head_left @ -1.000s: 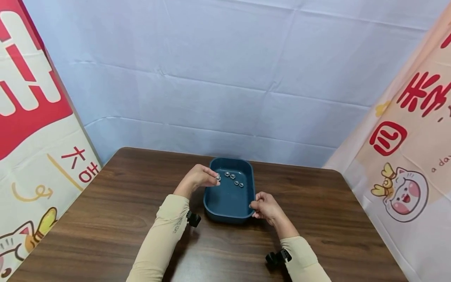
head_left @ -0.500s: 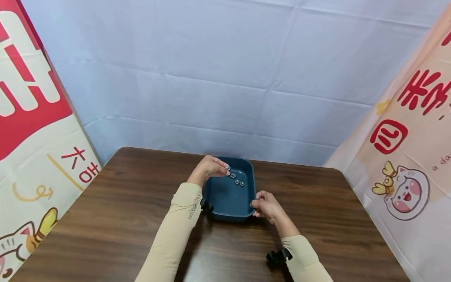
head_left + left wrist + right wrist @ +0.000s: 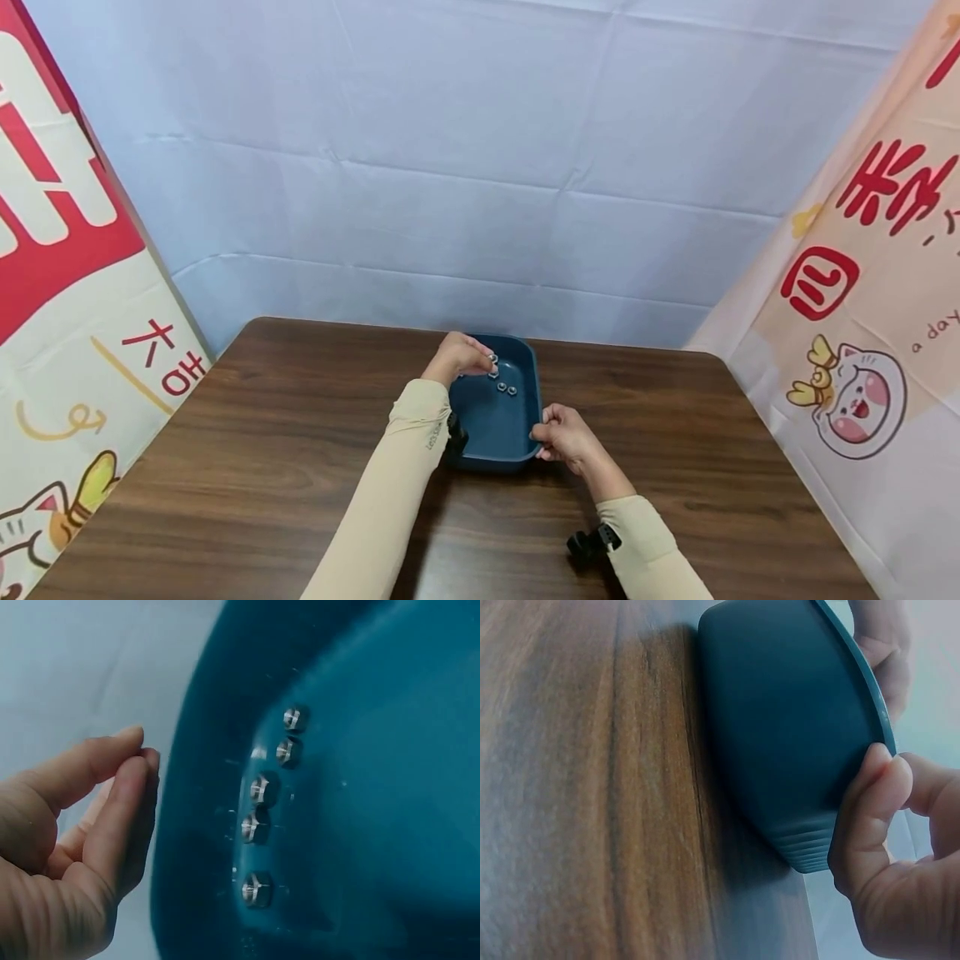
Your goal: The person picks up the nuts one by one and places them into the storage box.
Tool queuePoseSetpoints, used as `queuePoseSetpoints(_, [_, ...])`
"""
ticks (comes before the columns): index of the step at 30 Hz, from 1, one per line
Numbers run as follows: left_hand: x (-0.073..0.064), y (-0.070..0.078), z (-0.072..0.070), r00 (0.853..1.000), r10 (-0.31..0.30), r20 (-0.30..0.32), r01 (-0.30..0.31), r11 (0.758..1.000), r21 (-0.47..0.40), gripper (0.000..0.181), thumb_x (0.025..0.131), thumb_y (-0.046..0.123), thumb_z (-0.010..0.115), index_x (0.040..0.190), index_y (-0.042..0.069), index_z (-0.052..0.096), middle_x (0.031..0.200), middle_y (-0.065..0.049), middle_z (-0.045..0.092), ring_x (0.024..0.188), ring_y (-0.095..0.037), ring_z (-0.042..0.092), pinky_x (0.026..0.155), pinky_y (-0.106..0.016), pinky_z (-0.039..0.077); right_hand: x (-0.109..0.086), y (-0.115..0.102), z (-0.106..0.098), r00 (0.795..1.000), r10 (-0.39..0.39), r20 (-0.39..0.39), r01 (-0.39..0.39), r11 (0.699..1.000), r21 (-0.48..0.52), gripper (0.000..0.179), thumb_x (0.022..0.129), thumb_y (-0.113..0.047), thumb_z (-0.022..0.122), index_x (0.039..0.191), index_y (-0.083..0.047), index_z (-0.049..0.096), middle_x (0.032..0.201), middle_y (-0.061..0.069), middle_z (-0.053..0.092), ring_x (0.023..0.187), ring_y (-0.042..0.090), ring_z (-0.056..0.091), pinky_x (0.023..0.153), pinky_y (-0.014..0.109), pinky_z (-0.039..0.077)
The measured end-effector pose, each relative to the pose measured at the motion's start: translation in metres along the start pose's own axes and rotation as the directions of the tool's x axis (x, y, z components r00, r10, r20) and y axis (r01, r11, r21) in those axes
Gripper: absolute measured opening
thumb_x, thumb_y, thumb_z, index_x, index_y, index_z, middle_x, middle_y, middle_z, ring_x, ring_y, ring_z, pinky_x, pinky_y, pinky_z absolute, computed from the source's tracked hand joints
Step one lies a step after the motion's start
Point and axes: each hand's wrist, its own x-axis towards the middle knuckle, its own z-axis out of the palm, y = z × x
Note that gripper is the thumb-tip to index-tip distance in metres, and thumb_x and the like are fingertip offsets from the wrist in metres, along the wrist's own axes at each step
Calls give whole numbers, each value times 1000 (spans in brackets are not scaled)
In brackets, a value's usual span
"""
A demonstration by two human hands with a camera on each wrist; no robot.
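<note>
In the head view my left hand [image 3: 462, 357] is over the far left part of a dark blue plastic bin [image 3: 491, 429]. A small metal hex nut [image 3: 492, 358] shows at its pinched fingertips. The left wrist view has this hand [image 3: 90, 832] with thumb and fingertips together; the pinched nut is hidden there. Several hex nuts [image 3: 257, 889] lie in a row on the bin floor along one wall. My right hand [image 3: 567, 436] pinches the bin's near right rim between thumb and fingers, as the right wrist view also shows with the hand [image 3: 900, 855] on the rim edge.
The bin stands near the back edge of a brown wood-grain table [image 3: 315, 467]. A pale blue-white cloth [image 3: 450, 167] hangs behind it. Printed banners flank the left [image 3: 67, 250] and right [image 3: 862, 333]. Each wrist wears a black camera [image 3: 588, 546].
My left hand has moved right and away from me over the bin, carrying the pinched nut. The right hand has stayed on the rim, and the bin has stayed put.
</note>
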Motion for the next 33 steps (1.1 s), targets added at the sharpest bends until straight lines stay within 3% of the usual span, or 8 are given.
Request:
queuePoseSetpoints(8, [18, -3, 14, 988, -136, -66, 139, 989, 40, 21, 73, -13, 71, 93, -7, 69, 85, -16, 68, 67, -21, 67, 75, -35, 54, -4, -2, 4, 1000, 6, -4, -6, 1000, -10, 17, 76, 10, 54, 83, 0, 42, 59, 8, 47, 40, 11, 50, 38, 20, 45])
queuePoseSetpoints(10, [21, -5, 16, 982, -161, -102, 172, 979, 106, 18, 74, -9, 72, 92, -6, 70, 89, -16, 67, 60, -17, 66, 72, -33, 55, -4, -3, 3, 1000, -2, -6, 2, 1000, -5, 17, 76, 10, 54, 83, 0, 43, 59, 8, 47, 40, 11, 50, 38, 20, 45])
queuePoseSetpoints(14, [25, -10, 17, 968, -188, -165, 231, 925, 301, 22, 74, 4, 77, 91, -6, 68, 89, -16, 65, 46, -10, 59, 68, -29, 55, -3, -4, 2, 1000, -9, 3, 9, 1000, -6, 16, 77, 10, 54, 84, 0, 43, 60, 8, 47, 41, 11, 50, 38, 20, 45])
queuePoseSetpoints(16, [24, -12, 17, 968, -176, -180, 235, 889, 393, 22, 73, 9, 79, 87, -5, 69, 83, -13, 66, 42, -8, 55, 65, -27, 55, -3, -5, 1, 1000, -10, 10, 10, 1000, -11, 16, 77, 10, 54, 84, 1, 43, 60, 8, 47, 41, 11, 50, 39, 20, 45])
queuePoseSetpoints(19, [24, -13, 18, 972, -155, -174, 220, 860, 461, 16, 73, 11, 80, 78, -1, 70, 70, -8, 67, 41, -7, 54, 62, -27, 55, -3, -5, 0, 1000, -15, 9, 15, 1000, -15, 17, 76, 10, 54, 85, 1, 42, 59, 7, 47, 41, 11, 50, 38, 20, 45])
queuePoseSetpoints(23, [26, -13, 21, 975, -151, -162, 212, 846, 489, 14, 72, 8, 80, 73, 1, 68, 67, -8, 64, 43, -9, 54, 58, -27, 55, -6, -8, 0, 1000, -19, 6, 19, 1000, -14, 17, 76, 11, 54, 85, 1, 42, 57, 6, 47, 41, 11, 50, 38, 19, 45])
queuePoseSetpoints(29, [27, -20, 22, 970, -187, -154, 238, 854, 463, 11, 74, 6, 78, 77, -2, 71, 70, -9, 63, 53, -12, 61, 48, -21, 51, -7, -10, -1, 1000, -14, 25, 14, 1000, -17, 17, 76, 11, 53, 84, 1, 41, 57, 5, 47, 42, 11, 51, 40, 19, 45])
queuePoseSetpoints(33, [31, -24, 20, 963, -234, -132, 268, 820, 506, 14, 78, 10, 76, 85, -2, 73, 76, -9, 63, 52, -9, 59, 46, -20, 49, -1, -2, -1, 1000, -17, 15, 17, 1000, -17, 18, 74, 10, 54, 84, 0, 42, 57, 6, 47, 41, 11, 51, 39, 20, 45])
